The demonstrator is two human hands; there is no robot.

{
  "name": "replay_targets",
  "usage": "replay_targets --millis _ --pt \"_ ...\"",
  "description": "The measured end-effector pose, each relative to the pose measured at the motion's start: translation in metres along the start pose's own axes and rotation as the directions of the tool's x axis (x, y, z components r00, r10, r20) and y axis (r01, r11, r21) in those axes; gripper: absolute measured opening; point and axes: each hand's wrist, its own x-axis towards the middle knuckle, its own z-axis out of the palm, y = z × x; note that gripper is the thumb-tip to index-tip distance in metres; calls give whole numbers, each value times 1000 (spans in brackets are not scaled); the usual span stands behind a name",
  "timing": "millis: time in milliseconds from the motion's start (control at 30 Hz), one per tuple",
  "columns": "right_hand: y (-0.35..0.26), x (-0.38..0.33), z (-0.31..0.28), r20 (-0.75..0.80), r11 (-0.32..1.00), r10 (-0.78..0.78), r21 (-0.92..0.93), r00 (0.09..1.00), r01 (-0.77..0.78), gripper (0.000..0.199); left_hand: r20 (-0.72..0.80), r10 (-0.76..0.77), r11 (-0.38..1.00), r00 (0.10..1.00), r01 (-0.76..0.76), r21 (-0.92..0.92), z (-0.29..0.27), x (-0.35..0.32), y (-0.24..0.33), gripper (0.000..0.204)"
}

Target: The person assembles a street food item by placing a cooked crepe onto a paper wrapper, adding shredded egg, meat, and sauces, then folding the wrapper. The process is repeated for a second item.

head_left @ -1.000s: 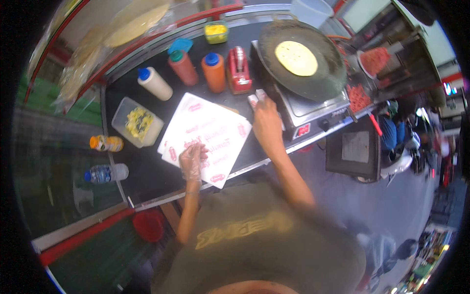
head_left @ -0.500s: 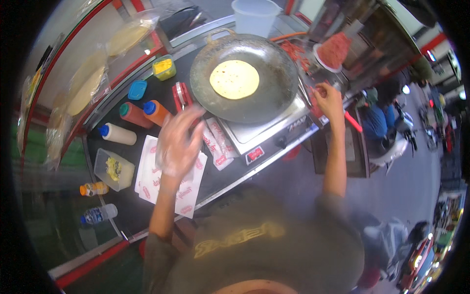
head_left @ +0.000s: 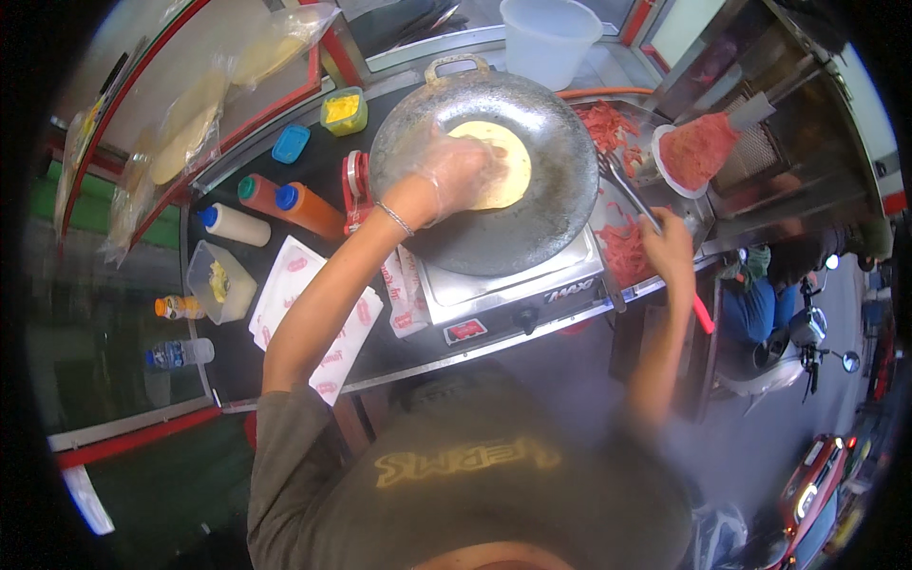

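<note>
A round yellow flatbread (head_left: pixel 513 180) lies in a wide dark pan (head_left: pixel 546 233) on a steel gas stove (head_left: pixel 513 290). My left hand (head_left: pixel 451 179), in a clear plastic glove, is over the flatbread's left part and seems to touch it. Motion smears its fingers. On the pan's right, my right hand (head_left: pixel 671 249) is closed round the handle of metal tongs (head_left: pixel 627 182). The tips of the tongs point away from me, above a metal tray (head_left: pixel 705 211) of reddish shredded meat (head_left: pixel 622 247).
A reddish cone of meat (head_left: pixel 701 150) stands in a white dish at right. Left of the stove are sauce bottles (head_left: pixel 309 211), printed paper sheets (head_left: pixel 285 275), a tub of yellow spread (head_left: pixel 344 112) and a clear container (head_left: pixel 223 285). A red-handled tool (head_left: pixel 703 313) juts from the counter's right.
My left hand has moved from above the paper sheets, up and right, onto the flatbread. My right hand has taken hold of the tongs beside the pan. The view has shifted slightly.
</note>
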Motion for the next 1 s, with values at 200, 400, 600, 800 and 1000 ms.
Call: replay_targets --millis 200,400,600,800,1000 --pt "-28 -27 -87 193 917 -18 395 981 -61 45 -199 -39 987 979 68 144 -19 -15 -3 38" --pt "-118 10 -27 425 884 -365 438 828 164 40 -338 -24 999 941 34 23 -29 -51 0 30" --pt "-154 4 -31 148 776 -514 501 845 384 39 -740 -296 955 604 213 -208 -4 -181 -82 13" --pt "-172 -30 -44 122 794 -492 470 862 386 43 -386 -911 351 144 761 -546 129 -363 -144 55" --pt "-172 -62 -22 -32 851 -445 296 895 434 42 -337 -940 192 44 887 -420 233 -503 -155 69"
